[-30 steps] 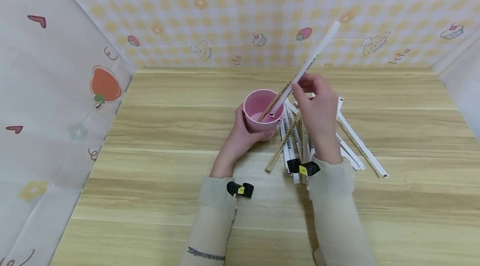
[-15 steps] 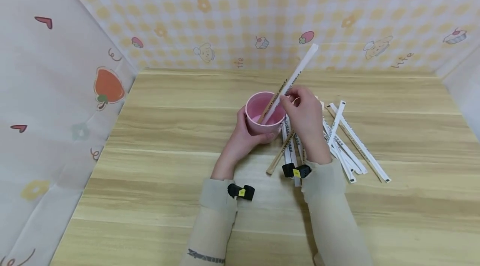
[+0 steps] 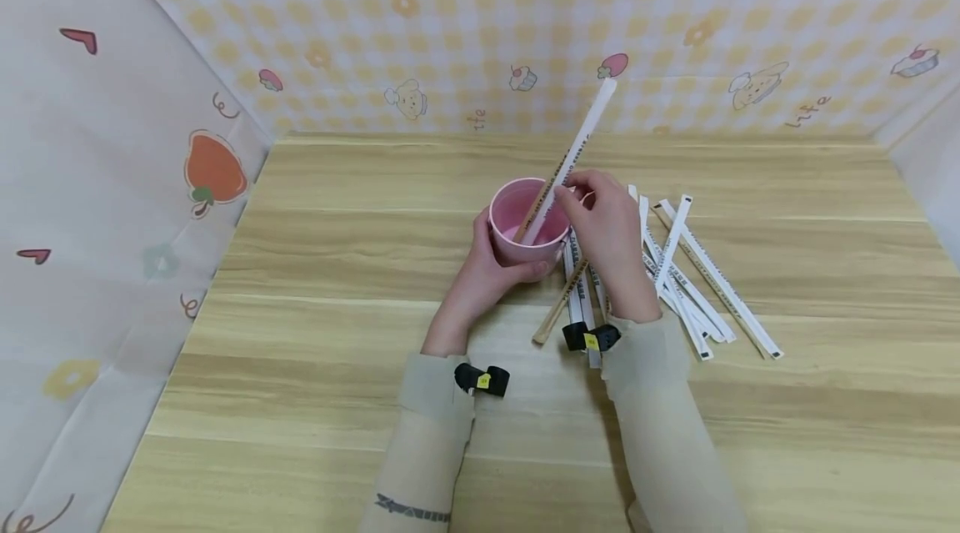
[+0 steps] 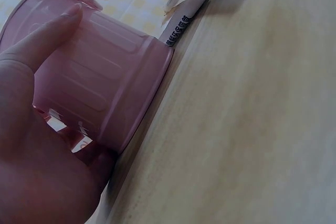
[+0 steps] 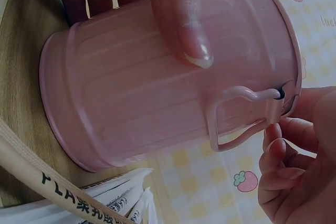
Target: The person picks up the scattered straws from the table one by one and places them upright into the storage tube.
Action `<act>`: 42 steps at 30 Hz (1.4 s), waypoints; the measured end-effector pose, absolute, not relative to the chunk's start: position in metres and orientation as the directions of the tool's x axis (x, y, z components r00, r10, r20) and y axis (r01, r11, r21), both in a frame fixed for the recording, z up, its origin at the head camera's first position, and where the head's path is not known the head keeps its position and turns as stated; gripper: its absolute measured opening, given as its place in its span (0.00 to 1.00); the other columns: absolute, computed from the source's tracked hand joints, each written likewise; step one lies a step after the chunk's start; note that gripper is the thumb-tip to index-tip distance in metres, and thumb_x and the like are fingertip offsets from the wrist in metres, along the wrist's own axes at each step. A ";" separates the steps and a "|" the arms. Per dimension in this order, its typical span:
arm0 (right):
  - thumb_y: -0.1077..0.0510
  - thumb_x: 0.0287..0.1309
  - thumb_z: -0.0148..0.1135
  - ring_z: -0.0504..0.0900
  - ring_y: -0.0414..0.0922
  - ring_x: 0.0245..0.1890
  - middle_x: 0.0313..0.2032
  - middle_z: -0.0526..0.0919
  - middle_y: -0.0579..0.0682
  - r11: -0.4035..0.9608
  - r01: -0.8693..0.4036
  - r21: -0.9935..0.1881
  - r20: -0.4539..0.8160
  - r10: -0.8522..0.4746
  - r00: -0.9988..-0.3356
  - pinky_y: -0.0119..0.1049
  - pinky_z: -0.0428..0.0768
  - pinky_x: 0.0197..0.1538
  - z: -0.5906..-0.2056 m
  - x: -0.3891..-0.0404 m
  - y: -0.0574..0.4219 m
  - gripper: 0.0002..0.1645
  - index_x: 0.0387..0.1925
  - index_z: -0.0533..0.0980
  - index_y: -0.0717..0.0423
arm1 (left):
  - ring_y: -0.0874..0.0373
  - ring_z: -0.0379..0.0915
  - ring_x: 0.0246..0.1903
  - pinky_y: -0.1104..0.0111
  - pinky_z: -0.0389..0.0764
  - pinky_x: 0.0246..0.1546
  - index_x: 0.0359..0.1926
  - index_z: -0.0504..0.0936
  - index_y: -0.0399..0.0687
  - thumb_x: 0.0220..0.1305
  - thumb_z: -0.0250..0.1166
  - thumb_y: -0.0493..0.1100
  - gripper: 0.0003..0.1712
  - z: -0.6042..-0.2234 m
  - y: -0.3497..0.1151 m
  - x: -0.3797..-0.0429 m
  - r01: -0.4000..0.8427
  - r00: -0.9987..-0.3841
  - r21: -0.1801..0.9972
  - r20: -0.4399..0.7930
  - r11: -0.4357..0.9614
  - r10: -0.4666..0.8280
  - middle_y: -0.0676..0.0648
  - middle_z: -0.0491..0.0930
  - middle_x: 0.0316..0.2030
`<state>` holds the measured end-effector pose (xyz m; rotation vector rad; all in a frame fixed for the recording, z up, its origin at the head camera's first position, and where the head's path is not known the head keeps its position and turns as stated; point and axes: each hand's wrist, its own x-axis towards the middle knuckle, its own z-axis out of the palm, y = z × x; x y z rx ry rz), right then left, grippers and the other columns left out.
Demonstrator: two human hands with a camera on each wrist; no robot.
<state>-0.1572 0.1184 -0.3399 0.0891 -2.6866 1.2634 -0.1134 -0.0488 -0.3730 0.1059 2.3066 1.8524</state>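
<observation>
A pink ribbed metal bucket (image 3: 527, 254) stands on the table, and my left hand (image 3: 480, 279) grips its side, the thumb lying along the near wall. My right hand (image 3: 613, 237) is at the bucket's right rim, pinching a white paper-wrapped straw (image 3: 588, 133) between thumb and forefinger. The straw's lower end is inside the bucket and its upper end leans right. Beside it a brown-wrapped straw (image 3: 531, 216) also stands tilted in the bucket. In the right wrist view the small loop handle (image 5: 212, 119) hangs on the bucket's side, close to my right fingers.
Several white and brown wrapped straws (image 3: 693, 299) lie crossed on the table right of the bucket, some partly under my right arm. One brown-wrapped straw (image 3: 555, 316) lies at the pile's left side. A checked cloth backdrop (image 3: 337, 32) rises behind the wooden table (image 3: 315, 399).
My right hand has moved left and slightly down, bringing the white straw's lower end further into the bucket. The left hand and the bucket have stayed put.
</observation>
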 end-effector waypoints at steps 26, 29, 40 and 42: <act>0.44 0.58 0.52 0.71 0.41 0.31 0.31 0.75 0.47 0.594 -0.106 -0.798 0.199 0.093 -0.976 0.34 0.69 0.31 -0.332 -0.154 0.134 0.20 0.44 0.76 0.51 | 0.53 0.52 0.61 0.61 0.58 0.58 0.66 0.44 0.59 0.41 0.74 0.44 0.58 -0.373 -0.049 -0.113 -0.057 -0.983 0.979 -0.089 0.195 0.162 0.50 0.55 0.62; 0.44 0.58 0.52 0.71 0.41 0.32 0.32 0.77 0.48 0.591 -0.097 -0.801 0.210 0.126 -0.969 0.34 0.69 0.32 -0.332 -0.154 0.143 0.20 0.44 0.76 0.53 | 0.53 0.52 0.61 0.60 0.58 0.58 0.66 0.44 0.59 0.41 0.74 0.44 0.57 -0.374 -0.048 -0.113 -0.054 -0.983 0.980 -0.087 0.192 0.164 0.49 0.55 0.62; 0.42 0.57 0.51 0.70 0.41 0.32 0.33 0.74 0.46 0.572 0.063 -0.818 0.120 0.277 -0.953 0.32 0.67 0.30 -0.334 -0.145 0.184 0.22 0.44 0.76 0.52 | 0.55 0.52 0.61 0.60 0.59 0.58 0.66 0.43 0.61 0.40 0.74 0.45 0.59 -0.379 -0.043 -0.117 -0.045 -0.981 0.981 -0.078 0.186 0.177 0.52 0.55 0.62; 0.42 0.57 0.51 0.69 0.41 0.32 0.33 0.74 0.46 0.573 0.087 -0.815 0.109 0.300 -0.948 0.32 0.67 0.30 -0.336 -0.144 0.191 0.22 0.44 0.76 0.52 | 0.54 0.51 0.61 0.60 0.59 0.58 0.66 0.43 0.60 0.40 0.74 0.45 0.58 -0.379 -0.043 -0.118 -0.040 -0.981 0.980 -0.075 0.193 0.176 0.51 0.54 0.62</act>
